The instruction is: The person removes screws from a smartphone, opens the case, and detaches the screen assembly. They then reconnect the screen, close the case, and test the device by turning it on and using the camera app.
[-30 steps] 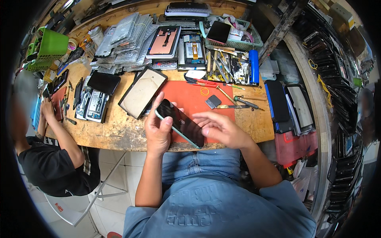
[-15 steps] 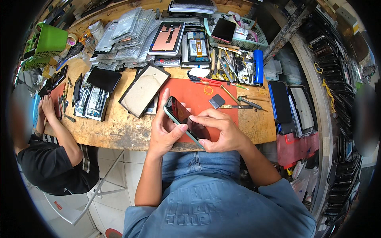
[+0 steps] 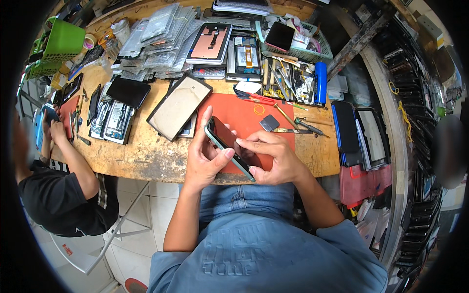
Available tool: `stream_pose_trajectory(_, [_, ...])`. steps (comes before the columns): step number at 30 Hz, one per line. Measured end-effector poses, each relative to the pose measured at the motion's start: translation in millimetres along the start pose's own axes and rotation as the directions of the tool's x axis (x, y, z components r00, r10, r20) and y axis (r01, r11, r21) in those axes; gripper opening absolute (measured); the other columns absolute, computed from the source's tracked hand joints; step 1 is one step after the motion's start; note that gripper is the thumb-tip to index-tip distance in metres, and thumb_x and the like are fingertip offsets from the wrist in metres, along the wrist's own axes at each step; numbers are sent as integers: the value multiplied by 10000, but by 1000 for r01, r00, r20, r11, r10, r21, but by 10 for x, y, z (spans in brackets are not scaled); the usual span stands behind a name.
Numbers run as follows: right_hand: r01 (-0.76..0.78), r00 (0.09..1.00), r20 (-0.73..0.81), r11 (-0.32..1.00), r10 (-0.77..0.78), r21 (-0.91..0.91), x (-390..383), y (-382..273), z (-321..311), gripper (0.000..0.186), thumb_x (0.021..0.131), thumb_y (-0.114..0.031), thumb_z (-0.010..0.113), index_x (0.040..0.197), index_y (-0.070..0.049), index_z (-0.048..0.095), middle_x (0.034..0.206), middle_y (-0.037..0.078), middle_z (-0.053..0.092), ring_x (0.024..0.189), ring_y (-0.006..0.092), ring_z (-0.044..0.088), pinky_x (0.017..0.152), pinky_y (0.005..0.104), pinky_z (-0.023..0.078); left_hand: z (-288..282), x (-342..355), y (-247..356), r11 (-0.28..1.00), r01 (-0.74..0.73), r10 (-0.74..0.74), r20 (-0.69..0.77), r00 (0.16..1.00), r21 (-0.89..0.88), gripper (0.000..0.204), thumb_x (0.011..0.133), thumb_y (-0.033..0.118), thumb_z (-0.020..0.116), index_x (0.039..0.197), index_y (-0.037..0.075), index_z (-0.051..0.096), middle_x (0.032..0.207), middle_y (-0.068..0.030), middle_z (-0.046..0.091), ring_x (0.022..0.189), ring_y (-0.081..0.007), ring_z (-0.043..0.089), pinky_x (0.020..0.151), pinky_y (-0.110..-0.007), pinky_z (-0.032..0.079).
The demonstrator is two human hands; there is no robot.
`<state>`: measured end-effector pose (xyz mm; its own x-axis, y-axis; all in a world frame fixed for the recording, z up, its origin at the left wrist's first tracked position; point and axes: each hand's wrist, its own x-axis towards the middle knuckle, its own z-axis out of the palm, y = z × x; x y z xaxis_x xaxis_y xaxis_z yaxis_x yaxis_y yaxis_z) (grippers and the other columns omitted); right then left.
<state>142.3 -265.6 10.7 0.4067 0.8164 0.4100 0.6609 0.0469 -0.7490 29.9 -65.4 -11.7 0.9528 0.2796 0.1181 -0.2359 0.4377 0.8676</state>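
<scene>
Plainly, the slim, dark-screened phone with a pale green rim [image 3: 225,138] sits tilted in the bare left hand [image 3: 202,165], held above the near edge of the worn, pale wooden table [image 3: 132,163] and partly in front of the flat orange-red mat [image 3: 229,103]. The left hand is clamped around its long sides, thumb along the near edge, fingers behind the far one; the bare right hand [image 3: 277,158] is at the lower end, index finger over the screen and thumb by the rim, though I cannot tell whether it pinches. The hands are close together, the phone between them. It should be light and stiff, with a slick, glassy face that could crack if dropped or bent, so the long green edges look the safest hold, with little pressure on the screen. No label or writing can be made out on the phone. Raised, tone-on-tone lettering crosses the blue-grey cloth shirt [image 3: 293,259], and a small red printed mark sits on the white folding chair [image 3: 80,259], too small to make out.
</scene>
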Motion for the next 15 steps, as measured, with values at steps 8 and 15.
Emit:
stream_pose_trajectory(8, [-51, 999, -7, 998, 51, 23, -43, 1, 36, 727, 679, -100, 822, 1391, -25, 701, 1098, 149, 693, 989, 290, 708, 897, 375, 570, 27, -10, 15, 999, 9, -8, -24, 1000, 33, 1028, 901, 49, 847, 1708, 39, 211, 1360, -107, 583, 1281, -222, 625, 1097, -375, 536])
stream_pose_trajectory(15, [-2, 1000, 26, 1000, 1, 31, -24, 36, 26, 779, 701, -126, 806, 1458, -31, 650, 1121, 156, 675, 992, 300, 699, 894, 397, 568, 26, -8, -1, 1000, -14, 14, -16, 1000, 4, 996, 900, 46, 847, 1692, 29, 243, 1371, -104, 583, 1274, -202, 611, 1092, -361, 533])
